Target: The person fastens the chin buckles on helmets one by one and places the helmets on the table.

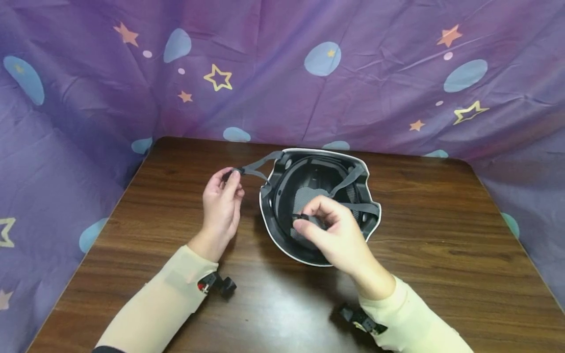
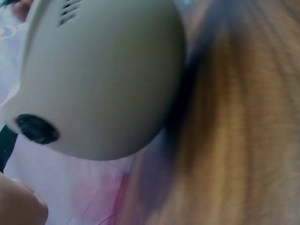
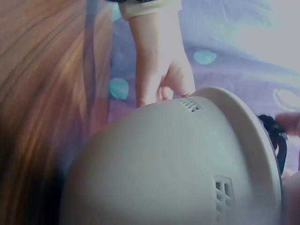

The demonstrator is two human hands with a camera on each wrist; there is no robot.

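Observation:
A helmet [image 1: 314, 175] with a white shell and black lining lies on its crown, its hollow facing up. In the left wrist view its smooth shell [image 2: 108, 84] fills much of the picture; the right wrist view shows slotted vents [image 3: 224, 193]. My left hand [image 1: 222, 205], left of the helmet, pinches the black buckle end of a grey chin strap [image 1: 264, 161], drawn outward from the rim. Over the hollow, my right hand [image 1: 339, 234] pinches a small black buckle piece [image 1: 301, 216] of the other strap [image 1: 348, 180] between thumb and fingers. The two buckle pieces are apart.
The helmet rests on a dark brown wood-grain table [image 1: 432, 235]. A purple curtain [image 1: 273, 98] with stars and blue spots hangs behind the table and along its sides. Small black camera mounts sit on both wrists, over pale sleeves [image 1: 161, 289].

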